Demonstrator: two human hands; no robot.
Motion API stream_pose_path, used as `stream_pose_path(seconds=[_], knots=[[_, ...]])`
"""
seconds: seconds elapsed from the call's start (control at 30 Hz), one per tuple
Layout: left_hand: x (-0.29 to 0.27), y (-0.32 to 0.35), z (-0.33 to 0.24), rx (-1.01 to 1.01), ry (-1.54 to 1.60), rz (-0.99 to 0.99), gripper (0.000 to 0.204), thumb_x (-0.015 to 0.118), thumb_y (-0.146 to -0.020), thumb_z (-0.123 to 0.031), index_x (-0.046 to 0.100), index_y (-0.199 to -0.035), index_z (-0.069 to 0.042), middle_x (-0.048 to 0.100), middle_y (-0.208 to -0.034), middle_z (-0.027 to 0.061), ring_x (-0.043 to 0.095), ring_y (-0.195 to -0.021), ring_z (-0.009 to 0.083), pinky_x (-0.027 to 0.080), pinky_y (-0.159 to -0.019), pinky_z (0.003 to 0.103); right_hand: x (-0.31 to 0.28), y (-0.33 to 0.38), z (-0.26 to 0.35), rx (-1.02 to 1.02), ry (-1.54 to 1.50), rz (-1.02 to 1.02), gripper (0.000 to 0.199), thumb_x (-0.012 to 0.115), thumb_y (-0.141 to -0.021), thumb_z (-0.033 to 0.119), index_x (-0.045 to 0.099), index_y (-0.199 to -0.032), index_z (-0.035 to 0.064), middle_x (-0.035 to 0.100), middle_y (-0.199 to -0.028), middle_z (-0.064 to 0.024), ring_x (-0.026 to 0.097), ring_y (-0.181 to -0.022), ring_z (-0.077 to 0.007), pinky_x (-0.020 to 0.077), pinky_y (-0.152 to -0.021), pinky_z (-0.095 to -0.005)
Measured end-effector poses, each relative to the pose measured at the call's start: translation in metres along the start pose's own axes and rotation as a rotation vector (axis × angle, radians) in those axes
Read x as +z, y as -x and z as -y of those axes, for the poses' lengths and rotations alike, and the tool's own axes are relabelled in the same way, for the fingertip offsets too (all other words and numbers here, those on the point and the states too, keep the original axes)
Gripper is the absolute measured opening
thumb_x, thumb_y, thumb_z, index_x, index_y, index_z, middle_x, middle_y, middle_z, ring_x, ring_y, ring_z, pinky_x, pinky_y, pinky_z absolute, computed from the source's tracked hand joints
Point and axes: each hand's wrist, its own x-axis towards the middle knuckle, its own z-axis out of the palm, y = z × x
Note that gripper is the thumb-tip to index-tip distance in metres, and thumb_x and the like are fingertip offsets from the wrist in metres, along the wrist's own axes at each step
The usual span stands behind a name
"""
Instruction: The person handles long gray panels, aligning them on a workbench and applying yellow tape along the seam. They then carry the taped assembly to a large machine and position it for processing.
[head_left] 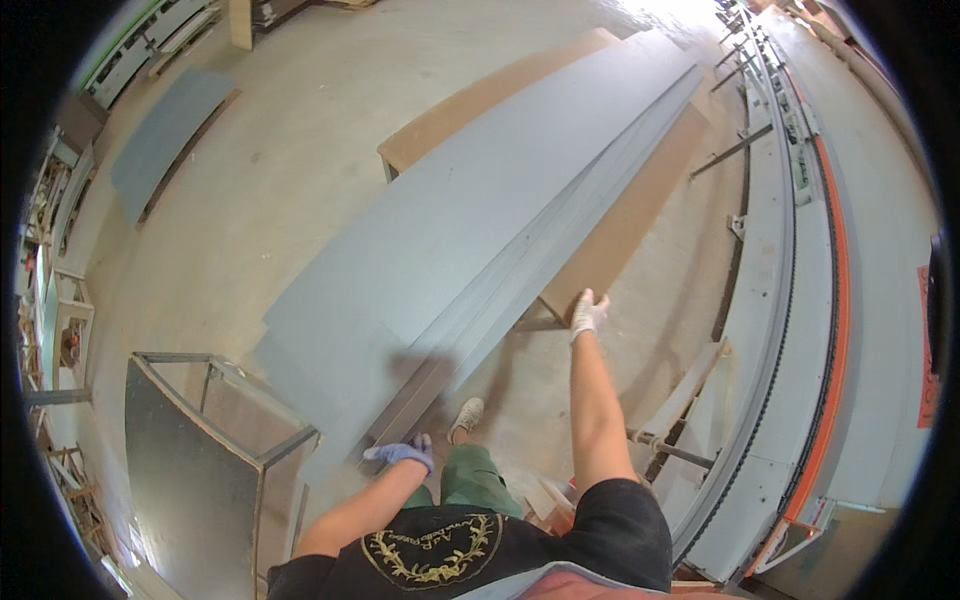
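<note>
My left hand (405,455), in a bluish glove, is at the near end of a bundle of long narrow grey strips (415,395). Its thumb and fingers lie on either side of that end, gripping it. The strips rest lengthwise along the right side of a large grey panel (400,240). My right hand (590,313), in a whitish glove, is by the near corner of a brown board (632,230) under the panel. Its fingers are apart and hold nothing that shows; whether they touch the board's edge I cannot tell.
A long machine (795,330) with an orange strip runs along the right. At the lower left stands a metal frame with a dark panel (190,480). Another grey panel stack (175,140) lies farther left. My shoe (467,418) is on the floor beside the strips.
</note>
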Motion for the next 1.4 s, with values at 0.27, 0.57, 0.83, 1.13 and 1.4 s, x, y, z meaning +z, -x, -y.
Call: stream_pose_path(seconds=[0.27,0.57,0.83,1.13,1.4], knots=[[0.028,-0.021,0.133,-0.459,-0.832,0.927,0.073,0.046,-0.085,-0.059,0.027,-0.141,-0.017,0.031,-0.144,0.0097,0.036,-0.127,0.0278,0.037,-0.096,0.050,-0.042,0.144,-0.033,0.294,-0.515,0.642,0.077,0.060,-0.080,0.050,0.030,-0.141,0.0141,0.050,-0.118,-0.0045,0.049,-0.087,-0.0169,0.0417,-0.078,-0.0375],[0.164,0.070,0.054,1.967,-1.667,1.179,0.076,0.069,-0.076,-0.038,0.035,-0.137,-0.008,0.038,-0.138,0.0191,0.030,-0.131,0.0318,0.025,-0.109,0.039,-0.044,0.099,-0.077,0.046,-0.309,0.340,0.080,0.063,-0.082,0.040,0.022,-0.142,0.0057,0.036,-0.137,-0.0272,0.040,-0.124,-0.0372,0.0312,-0.104,-0.0386],[0.303,0.119,0.130,1.920,-2.267,0.514,0.111,0.075,-0.065,-0.050,0.008,-0.146,-0.014,0.009,-0.149,0.0213,0.013,-0.139,0.0310,0.020,-0.112,0.039,-0.040,-0.047,-0.061,-0.028,-0.205,0.112,0.076,0.061,-0.082,0.041,0.025,-0.142,0.0092,0.038,-0.134,-0.0269,0.040,-0.124,-0.0393,0.0335,-0.103,-0.0418],[0.416,0.091,0.276,2.006,-2.115,0.905,0.119,0.076,-0.063,-0.051,0.000,-0.146,-0.010,0.013,-0.149,0.0193,0.016,-0.138,0.0317,0.025,-0.110,0.037,-0.075,-0.231,-0.031,0.072,-0.190,0.327,0.085,0.062,-0.081,0.044,0.014,-0.146,0.0162,0.033,-0.137,-0.0275,0.037,-0.126,-0.0387,0.0312,-0.105,-0.0416],[0.497,0.175,0.413,1.874,-2.251,0.760,0.117,0.076,-0.065,-0.048,-0.002,-0.146,-0.013,0.022,-0.146,0.0217,0.043,-0.123,0.0377,0.042,-0.097,0.041,-0.040,-0.417,-0.054,0.094,-0.429,0.356,0.074,0.049,-0.088,0.051,0.022,-0.143,0.0084,0.039,-0.137,-0.0157,0.037,-0.127,-0.0258,0.0284,-0.104,-0.0368]])
